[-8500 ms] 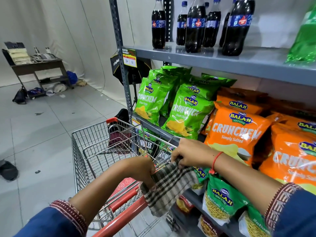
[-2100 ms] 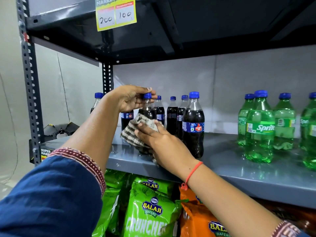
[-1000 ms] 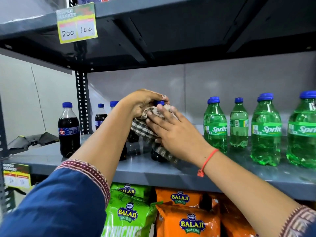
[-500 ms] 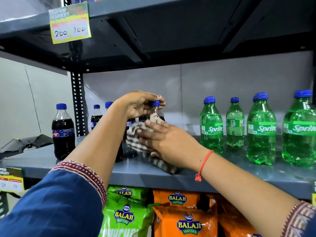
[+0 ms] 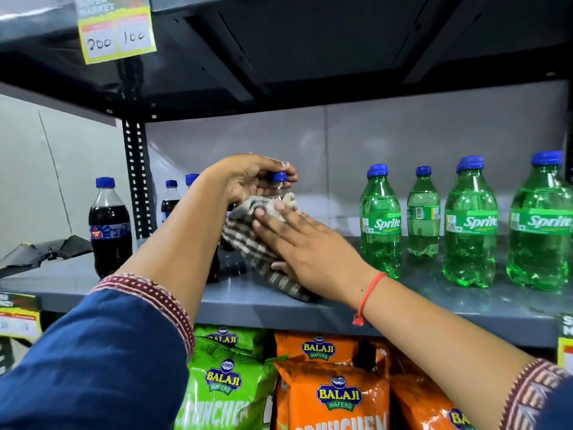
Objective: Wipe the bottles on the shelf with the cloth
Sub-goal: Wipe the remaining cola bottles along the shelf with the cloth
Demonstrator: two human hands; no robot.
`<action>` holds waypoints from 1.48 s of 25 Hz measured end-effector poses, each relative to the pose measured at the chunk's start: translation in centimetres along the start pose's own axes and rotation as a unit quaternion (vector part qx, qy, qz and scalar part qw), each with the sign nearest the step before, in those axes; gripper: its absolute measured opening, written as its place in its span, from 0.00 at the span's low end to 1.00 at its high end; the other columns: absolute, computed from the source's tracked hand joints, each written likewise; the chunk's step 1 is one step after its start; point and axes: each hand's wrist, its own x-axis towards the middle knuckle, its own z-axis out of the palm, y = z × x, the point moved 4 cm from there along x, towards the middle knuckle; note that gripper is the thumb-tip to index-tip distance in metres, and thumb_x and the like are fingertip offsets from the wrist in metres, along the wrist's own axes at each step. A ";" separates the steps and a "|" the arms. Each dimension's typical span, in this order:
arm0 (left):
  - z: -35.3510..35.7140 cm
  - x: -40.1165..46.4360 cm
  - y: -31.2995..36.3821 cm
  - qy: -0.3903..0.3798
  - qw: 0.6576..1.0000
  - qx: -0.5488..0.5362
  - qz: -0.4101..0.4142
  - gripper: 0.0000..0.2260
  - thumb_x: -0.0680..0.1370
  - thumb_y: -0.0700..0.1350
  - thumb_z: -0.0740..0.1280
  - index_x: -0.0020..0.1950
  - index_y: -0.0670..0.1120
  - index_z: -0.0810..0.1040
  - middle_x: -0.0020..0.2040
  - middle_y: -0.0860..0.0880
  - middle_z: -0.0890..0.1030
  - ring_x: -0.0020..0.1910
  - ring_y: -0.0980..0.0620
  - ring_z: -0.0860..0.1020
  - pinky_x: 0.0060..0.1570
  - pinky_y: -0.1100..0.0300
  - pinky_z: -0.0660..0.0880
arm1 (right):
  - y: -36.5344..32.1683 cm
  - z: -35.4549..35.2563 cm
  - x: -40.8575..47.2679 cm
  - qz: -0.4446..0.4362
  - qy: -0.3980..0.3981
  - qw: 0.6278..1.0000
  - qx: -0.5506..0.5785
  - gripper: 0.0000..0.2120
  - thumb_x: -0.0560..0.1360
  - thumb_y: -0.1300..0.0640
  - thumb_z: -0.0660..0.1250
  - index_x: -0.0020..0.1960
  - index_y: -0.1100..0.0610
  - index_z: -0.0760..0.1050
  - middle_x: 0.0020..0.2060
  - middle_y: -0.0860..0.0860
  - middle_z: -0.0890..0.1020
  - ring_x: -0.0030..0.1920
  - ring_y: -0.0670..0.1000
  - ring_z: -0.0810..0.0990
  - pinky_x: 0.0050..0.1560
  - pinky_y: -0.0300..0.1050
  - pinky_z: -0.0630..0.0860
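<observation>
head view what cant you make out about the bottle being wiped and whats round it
Head view:
- Wiped bottle: only cap and neck show; cloth, right hand and left hand cover its body and label.
- Cola bottles behind the left forearm: number hidden.
- Price tag: heading blurred, cut by top edge.
- Rightmost Sprite bottle: cut by right edge.

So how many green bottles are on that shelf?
6, all on the right: four green plastic Sprite bottles in front, two more mostly hidden behind them. Others may sit off-frame.
</observation>
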 end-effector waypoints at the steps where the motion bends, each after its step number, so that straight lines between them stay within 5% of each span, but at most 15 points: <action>1: 0.0 0.0 0.0 0.002 1.000 -0.003 0.001 0.06 0.75 0.39 0.63 0.44 0.38 0.78 0.39 0.45 0.84 0.38 0.54 0.82 0.43 0.63 0.80 | 0.1 0.0 -0.1 0.019 0.003 1.000 0.003 0.28 0.78 0.52 0.59 0.72 0.59 0.52 0.73 0.56 0.57 0.73 0.62 0.51 0.71 0.55 0.51; 4: 0.0 0.1 0.1 0.003 1.000 0.018 -0.001 0.06 0.75 0.39 0.63 0.44 0.39 0.78 0.43 0.45 0.82 0.40 0.53 0.82 0.47 0.62 0.78 | -0.2 0.1 0.1 0.006 -0.018 1.000 -0.013 0.28 0.79 0.52 0.56 0.73 0.59 0.47 0.74 0.55 0.51 0.73 0.61 0.46 0.72 0.54 0.48; 8: 0.0 0.0 0.0 0.001 1.000 -0.005 -0.021 0.06 0.74 0.39 0.64 0.44 0.38 0.79 0.39 0.47 0.84 0.37 0.55 0.83 0.40 0.62 0.80 | -0.1 -0.2 0.3 0.022 -0.022 1.000 -0.005 0.28 0.79 0.52 0.55 0.73 0.59 0.46 0.75 0.55 0.50 0.73 0.60 0.44 0.72 0.53 0.48; 11: -0.2 0.1 0.0 0.008 1.000 0.011 -0.009 0.06 0.74 0.40 0.64 0.44 0.39 0.79 0.36 0.48 0.85 0.38 0.54 0.82 0.47 0.62 0.78 | -0.7 0.0 0.4 -0.025 -0.034 0.998 -0.039 0.26 0.78 0.53 0.57 0.72 0.58 0.51 0.74 0.54 0.54 0.73 0.61 0.49 0.71 0.54 0.53; 15: 0.0 0.0 0.0 0.004 1.000 0.006 -0.018 0.05 0.74 0.40 0.64 0.43 0.40 0.79 0.34 0.49 0.85 0.38 0.55 0.82 0.45 0.62 0.78 | -0.1 -0.3 0.9 0.002 -0.033 0.999 -0.007 0.27 0.79 0.54 0.56 0.73 0.58 0.49 0.75 0.54 0.52 0.73 0.60 0.45 0.72 0.53 0.48; 19: 0.0 -0.1 0.1 0.001 1.000 0.010 -0.006 0.06 0.75 0.40 0.63 0.43 0.40 0.79 0.35 0.48 0.85 0.36 0.55 0.82 0.42 0.63 0.78 | 0.0 0.0 0.6 -0.042 -0.048 0.998 0.002 0.26 0.78 0.56 0.59 0.72 0.59 0.53 0.74 0.54 0.57 0.73 0.60 0.49 0.72 0.56 0.53; 23: -0.1 0.1 -0.1 0.001 1.000 0.016 -0.015 0.06 0.75 0.40 0.64 0.44 0.39 0.79 0.39 0.47 0.84 0.40 0.54 0.82 0.45 0.61 0.79 | 0.8 -0.5 0.7 0.045 -0.041 0.995 0.074 0.31 0.76 0.57 0.61 0.73 0.54 0.48 0.75 0.51 0.50 0.74 0.58 0.44 0.66 0.57 0.66; 27: -0.3 0.3 0.0 0.001 1.000 0.012 -0.003 0.06 0.75 0.39 0.63 0.45 0.38 0.79 0.36 0.47 0.85 0.37 0.54 0.83 0.45 0.61 0.79 | -0.3 -0.7 -1.3 0.046 -0.041 0.987 0.146 0.34 0.70 0.73 0.61 0.71 0.51 0.57 0.74 0.47 0.59 0.73 0.57 0.52 0.53 0.58 0.78; 32: 0.0 -0.2 0.3 0.017 0.999 0.050 -0.002 0.05 0.74 0.40 0.65 0.46 0.40 0.79 0.40 0.47 0.84 0.43 0.52 0.80 0.45 0.62 0.77 | 0.2 -3.0 -3.8 0.067 -0.089 0.988 0.108 0.36 0.67 0.74 0.58 0.69 0.48 0.60 0.73 0.44 0.60 0.62 0.59 0.64 0.48 0.54 0.76; 34: 0.1 -0.5 0.9 0.043 0.994 0.092 0.033 0.04 0.73 0.40 0.66 0.44 0.41 0.79 0.39 0.48 0.83 0.45 0.50 0.79 0.44 0.64 0.78 | 0.2 -4.4 -5.3 0.058 -0.091 0.991 0.085 0.34 0.67 0.74 0.59 0.68 0.49 0.61 0.72 0.46 0.61 0.60 0.59 0.66 0.44 0.54 0.78; 37: 0.7 -1.2 3.8 0.203 0.952 0.098 0.206 0.03 0.71 0.47 0.69 0.40 0.48 0.80 0.39 0.48 0.80 0.43 0.52 0.75 0.47 0.62 0.72 | 0.5 -6.7 -7.6 0.056 -0.068 0.994 0.059 0.32 0.66 0.73 0.62 0.65 0.50 0.65 0.70 0.47 0.66 0.58 0.60 0.70 0.39 0.53 0.79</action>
